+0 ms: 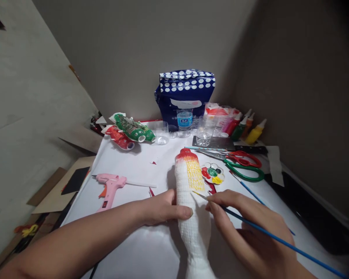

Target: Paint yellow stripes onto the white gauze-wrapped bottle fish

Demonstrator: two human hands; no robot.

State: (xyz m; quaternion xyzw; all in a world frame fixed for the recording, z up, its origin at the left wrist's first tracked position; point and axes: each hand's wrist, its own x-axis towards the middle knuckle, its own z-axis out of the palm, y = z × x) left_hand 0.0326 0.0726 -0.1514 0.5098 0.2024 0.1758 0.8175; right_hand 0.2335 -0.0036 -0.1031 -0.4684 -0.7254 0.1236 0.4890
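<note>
- At the left of the frame lies a pink glue gun [109, 187], apart from the work
- The left hand [163, 208] grips the white wrapped bottle [192, 205] at lower centre, fingers closed around its side
- The bottle has a red top and some yellow scales; I judge most of the white body is not painted yet
- The right hand [244, 228] pinches a blue paintbrush [267, 232], its tip at the yellow part
- The paint palette [212, 173] is just beside, the scissors [244, 164] further right; nothing blocks the work

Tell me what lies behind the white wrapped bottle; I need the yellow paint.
Behind the white wrapped bottle a paint palette shows red, green and yellow wells. Its left edge is hidden by the bottle.
</note>
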